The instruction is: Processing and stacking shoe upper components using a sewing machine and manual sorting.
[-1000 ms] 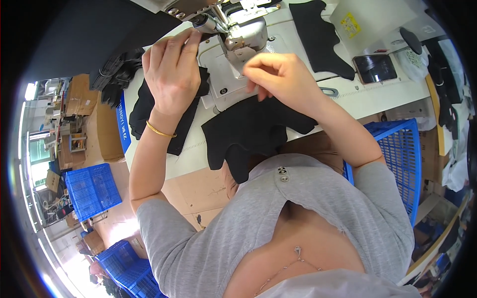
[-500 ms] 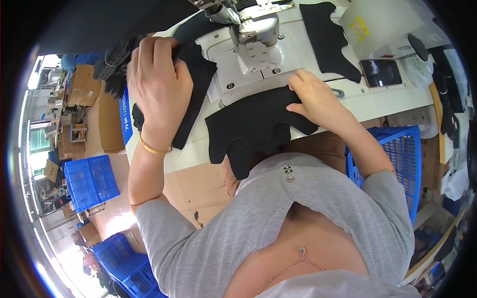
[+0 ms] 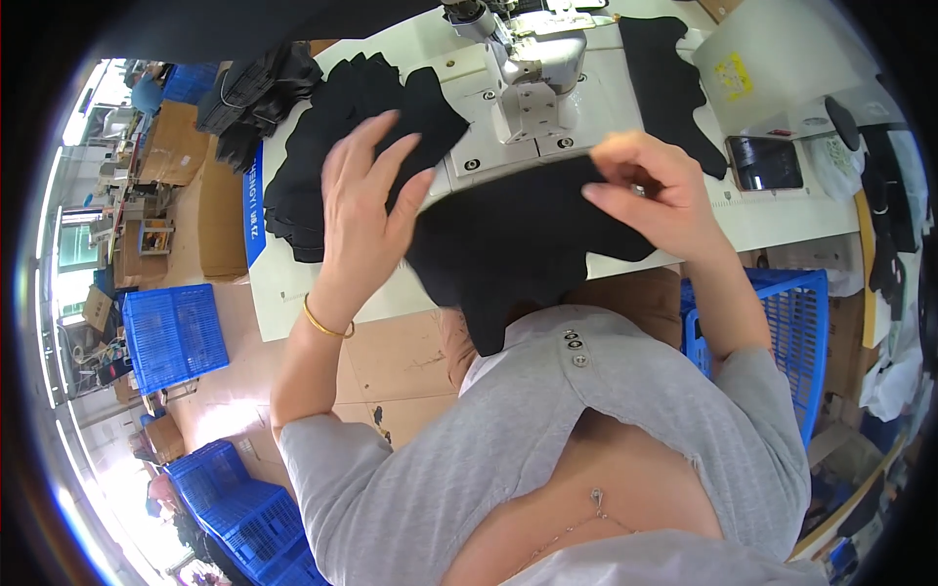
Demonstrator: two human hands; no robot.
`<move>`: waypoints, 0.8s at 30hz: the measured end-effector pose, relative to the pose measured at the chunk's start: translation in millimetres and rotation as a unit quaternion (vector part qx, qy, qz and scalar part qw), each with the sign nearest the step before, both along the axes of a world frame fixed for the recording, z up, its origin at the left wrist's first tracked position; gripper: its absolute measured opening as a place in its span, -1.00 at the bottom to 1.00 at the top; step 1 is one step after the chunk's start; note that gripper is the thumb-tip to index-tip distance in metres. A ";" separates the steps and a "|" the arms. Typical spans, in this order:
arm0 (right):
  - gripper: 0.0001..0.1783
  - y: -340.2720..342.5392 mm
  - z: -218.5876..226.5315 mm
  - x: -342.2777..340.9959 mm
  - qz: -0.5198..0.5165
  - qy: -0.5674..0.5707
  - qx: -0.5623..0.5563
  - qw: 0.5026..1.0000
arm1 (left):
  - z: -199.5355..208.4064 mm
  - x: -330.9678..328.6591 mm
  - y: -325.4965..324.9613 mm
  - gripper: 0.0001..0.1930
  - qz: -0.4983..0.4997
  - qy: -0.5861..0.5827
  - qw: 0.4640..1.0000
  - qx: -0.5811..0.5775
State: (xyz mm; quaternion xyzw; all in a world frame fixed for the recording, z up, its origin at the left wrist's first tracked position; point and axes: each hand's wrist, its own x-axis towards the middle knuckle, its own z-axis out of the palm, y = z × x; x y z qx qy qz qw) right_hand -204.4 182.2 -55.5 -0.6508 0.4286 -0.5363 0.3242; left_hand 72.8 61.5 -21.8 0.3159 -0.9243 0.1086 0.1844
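Fingers spread, my left hand (image 3: 366, 220) hovers by the near right edge of a fanned pile of black fabric pieces (image 3: 303, 181), gripping nothing. A cut black fabric piece (image 3: 508, 239) with a scalloped near edge lies flat before the sewing machine (image 3: 532, 93) and hangs over the table's front edge toward my lap. Above its right part is my right hand (image 3: 664, 190), thumb and forefinger apart, the other fingers curled. A small metallic glint shows inside that hand; what it is I cannot make out.
Another black piece (image 3: 669, 83) lies right of the machine, near a dark phone (image 3: 765, 163) and a pale box-shaped cover (image 3: 782, 63). A dark bundle (image 3: 259, 103) sits at the table's left. Blue crates (image 3: 176, 337) stand on the floor, one (image 3: 772, 322) beside my right side.
My left hand has come off the pile, moving right and nearer with its fingers spreading. My right hand has let go of the fabric piece and lifted. The view has shifted slightly.
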 end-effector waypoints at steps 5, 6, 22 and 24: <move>-0.85 -20.8 16.4 48.6 -0.076 -0.162 0.058 0.982 | 37.9 -58.8 0.8 -0.76 -0.146 0.255 0.866 0.404; -0.85 -26.9 14.4 45.4 -0.086 -0.142 0.067 0.984 | 42.6 -63.1 -6.8 -0.79 -0.101 0.233 0.858 0.447; -0.78 -39.0 25.7 44.5 -0.064 -0.288 0.149 0.944 | 42.1 -86.1 -67.5 -0.75 -0.084 0.293 0.752 0.585; -0.78 -39.9 24.8 44.6 -0.058 -0.300 0.150 0.940 | 43.5 -87.0 -68.1 -0.74 -0.070 0.310 0.725 0.611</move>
